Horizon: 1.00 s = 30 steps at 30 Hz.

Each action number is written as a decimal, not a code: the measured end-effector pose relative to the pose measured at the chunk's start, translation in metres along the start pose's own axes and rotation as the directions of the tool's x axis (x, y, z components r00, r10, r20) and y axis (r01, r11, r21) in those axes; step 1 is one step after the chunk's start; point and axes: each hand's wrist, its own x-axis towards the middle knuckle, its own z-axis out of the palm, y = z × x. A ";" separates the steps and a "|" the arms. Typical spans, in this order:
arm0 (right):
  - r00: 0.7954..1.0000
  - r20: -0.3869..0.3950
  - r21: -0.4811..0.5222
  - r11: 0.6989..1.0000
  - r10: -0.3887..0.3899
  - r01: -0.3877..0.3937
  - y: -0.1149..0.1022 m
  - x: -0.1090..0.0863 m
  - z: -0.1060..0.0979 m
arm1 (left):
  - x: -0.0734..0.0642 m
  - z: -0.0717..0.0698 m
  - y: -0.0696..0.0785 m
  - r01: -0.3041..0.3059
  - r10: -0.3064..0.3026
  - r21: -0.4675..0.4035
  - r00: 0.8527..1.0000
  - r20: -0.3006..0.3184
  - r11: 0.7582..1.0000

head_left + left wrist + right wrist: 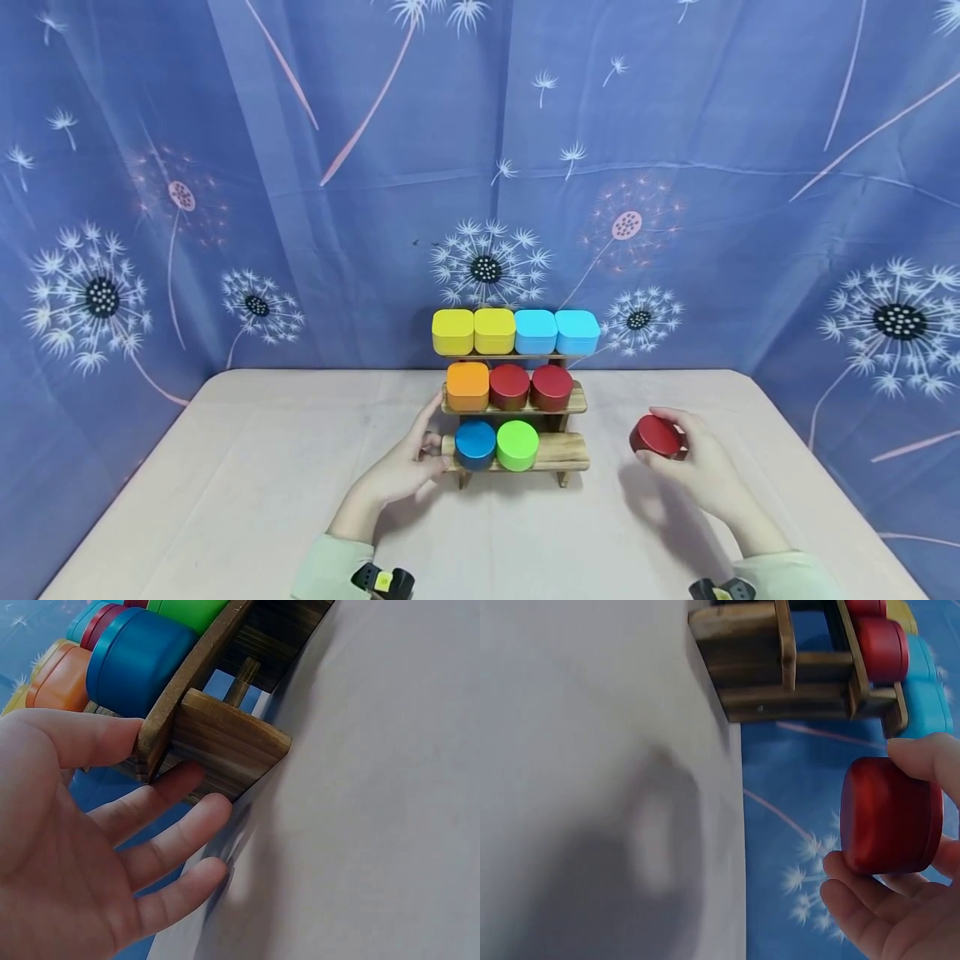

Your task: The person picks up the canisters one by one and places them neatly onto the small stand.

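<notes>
In the head view, a three-tier wooden rack [564,450] stands on the table, loaded with small coloured tins. My left hand [405,467] is at its left end, thumb against the lowest board's end [161,727], other fingers spread loosely beside the side support. Right of the rack, above the table, my right hand [701,467] grips a round red tin [889,817] between thumb and fingers. A blue tin [476,445] and a green tin [517,445] sit on the bottom tier. An orange tin [468,387] and two red tins [509,387] fill the middle tier.
On the top tier are two yellow tins [453,332] and two light-blue tins [577,332]. The bottom tier's right part shows bare wood. A pale cloth covers the table [285,467]; a blue dandelion-print curtain [360,217] hangs behind and at both sides.
</notes>
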 end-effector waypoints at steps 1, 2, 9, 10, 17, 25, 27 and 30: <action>1.000 0.002 0.009 1.000 -0.002 0.002 -0.002 0.000 0.002 | 0.000 0.000 0.000 -0.001 0.001 0.000 1.000 0.000 1.000; 1.000 0.007 0.022 1.000 0.000 0.000 -0.004 0.001 0.004 | 0.000 0.000 0.000 -0.002 0.002 -0.002 1.000 -0.001 1.000; 1.000 0.023 0.082 0.996 -0.020 0.018 -0.013 0.002 0.016 | -0.001 0.000 0.002 0.000 0.000 -0.009 1.000 0.003 1.000; 0.999 0.023 0.089 0.996 -0.028 0.026 -0.014 0.002 0.018 | -0.001 0.000 0.002 0.001 -0.001 -0.008 1.000 0.002 1.000; 0.995 0.016 0.127 0.987 -0.099 0.096 -0.018 -0.002 0.030 | 0.000 0.001 0.000 0.008 -0.008 0.000 1.000 0.000 1.000; 0.995 0.055 0.179 0.982 -0.078 0.067 -0.024 -0.001 0.043 | 0.000 0.000 0.000 0.003 -0.003 -0.003 1.000 0.001 1.000; 0.995 0.059 0.180 0.981 -0.082 0.070 -0.028 -0.001 0.047 | 0.000 0.000 0.000 0.002 -0.002 -0.002 1.000 0.002 1.000; 0.993 0.051 0.146 0.985 -0.104 0.096 -0.033 -0.001 0.052 | 0.000 0.000 -0.001 -0.001 0.001 0.003 1.000 0.003 1.000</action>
